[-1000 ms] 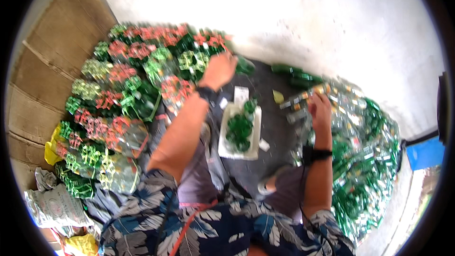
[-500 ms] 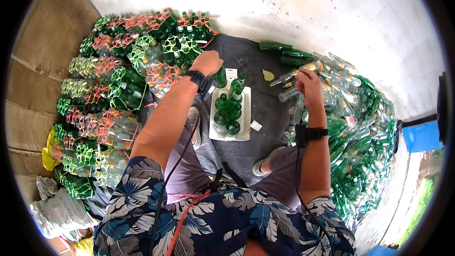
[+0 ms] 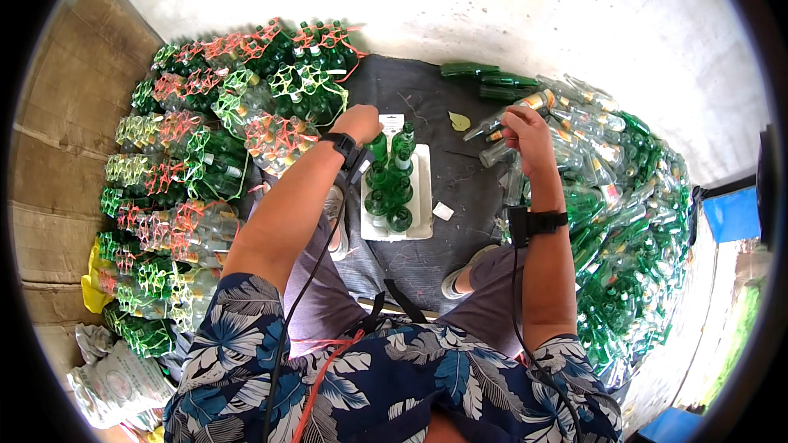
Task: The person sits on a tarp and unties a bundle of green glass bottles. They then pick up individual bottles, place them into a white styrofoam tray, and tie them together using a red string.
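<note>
My left hand is closed over the neck of a green glass bottle, at the far left corner of a shallow white tray. Whether this bottle's base touches the tray is hidden. Several green bottles stand upright in the tray, close together. My right hand hovers at the near side of a clear bottle with an orange label, by the edge of the loose bottle pile. Its fingers are loosely curled, with a gap at the thumb and nothing visible between them.
Bundles of upright bottles tied with red and green strips fill the left side. A large heap of lying bottles covers the right. A white wall rises behind; a yellow leaf and a white scrap lie on the dark floor sheet.
My left hand has brought its green bottle slightly nearer to me, against the bottles in the tray. My right hand's fingers have curled a little more. The whole view has shifted slightly.
</note>
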Demonstrator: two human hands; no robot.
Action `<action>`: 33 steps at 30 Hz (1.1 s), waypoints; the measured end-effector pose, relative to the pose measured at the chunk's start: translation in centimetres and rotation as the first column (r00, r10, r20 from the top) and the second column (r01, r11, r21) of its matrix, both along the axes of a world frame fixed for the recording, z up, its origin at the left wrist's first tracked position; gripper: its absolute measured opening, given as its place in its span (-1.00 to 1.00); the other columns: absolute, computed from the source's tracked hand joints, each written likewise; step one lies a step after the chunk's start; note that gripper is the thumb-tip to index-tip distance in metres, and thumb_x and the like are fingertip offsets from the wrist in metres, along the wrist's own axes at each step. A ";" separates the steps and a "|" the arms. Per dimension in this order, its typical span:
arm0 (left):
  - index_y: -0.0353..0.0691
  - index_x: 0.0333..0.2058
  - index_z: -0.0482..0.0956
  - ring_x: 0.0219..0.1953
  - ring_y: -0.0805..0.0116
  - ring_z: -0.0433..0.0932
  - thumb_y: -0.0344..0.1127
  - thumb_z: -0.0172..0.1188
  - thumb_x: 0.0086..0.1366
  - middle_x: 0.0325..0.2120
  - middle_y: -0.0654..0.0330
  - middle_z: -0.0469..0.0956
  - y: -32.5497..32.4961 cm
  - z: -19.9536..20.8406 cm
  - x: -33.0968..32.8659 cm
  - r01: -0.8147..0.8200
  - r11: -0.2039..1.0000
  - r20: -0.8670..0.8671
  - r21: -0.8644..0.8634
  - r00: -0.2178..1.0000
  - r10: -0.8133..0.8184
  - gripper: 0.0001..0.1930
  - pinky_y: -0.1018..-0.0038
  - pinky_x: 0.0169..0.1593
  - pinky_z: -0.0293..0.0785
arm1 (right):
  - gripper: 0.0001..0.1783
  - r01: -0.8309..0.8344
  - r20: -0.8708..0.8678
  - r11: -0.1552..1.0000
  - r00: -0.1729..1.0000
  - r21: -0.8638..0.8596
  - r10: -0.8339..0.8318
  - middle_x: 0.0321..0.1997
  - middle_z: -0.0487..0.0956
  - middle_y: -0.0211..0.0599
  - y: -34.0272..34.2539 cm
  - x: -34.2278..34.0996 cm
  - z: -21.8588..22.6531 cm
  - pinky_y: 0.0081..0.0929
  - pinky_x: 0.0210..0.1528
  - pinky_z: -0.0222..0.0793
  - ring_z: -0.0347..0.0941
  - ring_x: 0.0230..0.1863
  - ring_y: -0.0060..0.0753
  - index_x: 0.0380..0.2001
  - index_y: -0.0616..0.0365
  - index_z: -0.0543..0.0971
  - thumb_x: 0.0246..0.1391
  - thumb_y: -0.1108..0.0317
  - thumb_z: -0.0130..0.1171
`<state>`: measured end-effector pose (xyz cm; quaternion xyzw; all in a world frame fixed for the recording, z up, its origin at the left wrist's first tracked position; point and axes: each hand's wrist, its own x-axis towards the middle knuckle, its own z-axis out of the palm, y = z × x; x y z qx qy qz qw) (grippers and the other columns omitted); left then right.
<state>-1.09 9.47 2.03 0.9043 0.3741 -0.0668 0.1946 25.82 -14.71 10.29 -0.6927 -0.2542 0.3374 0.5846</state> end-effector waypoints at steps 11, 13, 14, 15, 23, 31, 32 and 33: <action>-0.46 -0.42 0.70 -0.54 0.07 0.69 -0.18 0.14 0.37 -0.59 -0.04 0.66 -0.6 -0.6 0.5 0.042 0.996 -0.111 -0.080 0.993 -0.050 -0.61 0.19 -0.32 0.62 | -0.64 -0.030 0.010 1.000 0.999 0.004 0.030 -0.22 0.65 -0.40 -0.1 0.0 0.0 -0.63 -0.36 0.43 0.52 -0.35 -0.63 0.03 0.21 0.59 0.21 0.29 0.28; -0.46 -0.44 0.69 -0.57 0.08 0.68 -0.19 0.13 0.37 -0.60 -0.04 0.66 -0.7 -0.5 0.5 0.046 0.995 -0.112 -0.085 0.992 -0.056 -0.61 0.19 -0.35 0.62 | -0.64 -0.032 0.016 0.999 0.999 0.003 0.032 -0.22 0.65 -0.40 -0.1 0.0 0.0 -0.62 -0.36 0.43 0.52 -0.35 -0.63 0.02 0.20 0.60 0.21 0.29 0.28; -0.46 -0.44 0.69 -0.57 0.08 0.68 -0.20 0.12 0.37 -0.60 -0.05 0.66 -0.8 -0.6 0.6 0.044 0.996 -0.112 -0.083 0.992 -0.053 -0.61 0.18 -0.35 0.61 | -0.65 -0.034 0.019 0.999 0.999 0.003 0.034 -0.22 0.65 -0.40 -0.2 0.0 0.0 -0.62 -0.36 0.43 0.51 -0.35 -0.63 0.02 0.20 0.60 0.21 0.29 0.28; -0.46 -0.44 0.69 -0.56 0.07 0.68 -0.22 0.11 0.37 -0.60 -0.05 0.66 -0.9 -0.6 0.6 0.042 0.996 -0.111 -0.080 0.993 -0.051 -0.62 0.18 -0.35 0.61 | -0.65 -0.037 0.023 0.999 0.999 0.002 0.036 -0.22 0.65 -0.40 -0.2 0.0 0.0 -0.62 -0.36 0.43 0.51 -0.35 -0.63 0.02 0.21 0.60 0.21 0.29 0.28; -0.44 -0.49 0.65 -0.56 0.05 0.67 -0.24 0.07 0.36 -0.62 -0.06 0.62 -1.5 -0.5 0.9 0.017 0.993 -0.152 -0.120 0.988 -0.035 -0.63 0.17 -0.33 0.60 | -0.67 -0.051 0.018 0.999 0.999 0.000 0.051 -0.22 0.65 -0.41 -0.2 0.0 0.0 -0.61 -0.34 0.43 0.51 -0.34 -0.63 0.00 0.19 0.61 0.21 0.29 0.27; -0.36 -0.76 0.56 -0.60 0.02 0.64 -0.17 0.10 0.27 -0.77 -0.02 0.54 -1.5 -2.2 0.4 0.027 0.997 -0.119 -0.076 0.992 -0.036 -0.52 0.17 -0.34 0.57 | -0.67 -0.059 0.024 0.998 0.998 -0.006 0.059 -0.22 0.65 -0.41 0.0 -0.3 0.3 -0.61 -0.34 0.43 0.51 -0.35 -0.64 0.00 0.17 0.61 0.22 0.28 0.26; -0.38 -0.60 0.61 -0.52 0.01 0.67 -0.20 0.10 0.30 -0.64 -0.06 0.59 -1.6 -1.9 0.6 0.042 0.995 -0.148 -0.090 0.987 -0.055 -0.61 0.16 -0.29 0.60 | -0.68 -0.055 0.023 0.998 0.998 -0.003 0.055 -0.23 0.65 -0.41 -0.1 -0.3 0.4 -0.61 -0.35 0.43 0.51 -0.35 -0.64 -0.01 0.18 0.61 0.21 0.28 0.27; -0.41 -0.44 0.66 -0.45 0.00 0.70 -0.23 0.10 0.32 -0.51 -0.10 0.65 -1.7 -1.5 0.6 0.058 0.993 -0.177 -0.105 0.981 -0.076 -0.67 0.16 -0.25 0.63 | -0.68 -0.051 0.022 0.999 0.998 0.000 0.051 -0.24 0.65 -0.41 -0.1 -0.3 0.3 -0.61 -0.35 0.43 0.50 -0.36 -0.64 -0.02 0.19 0.61 0.21 0.29 0.27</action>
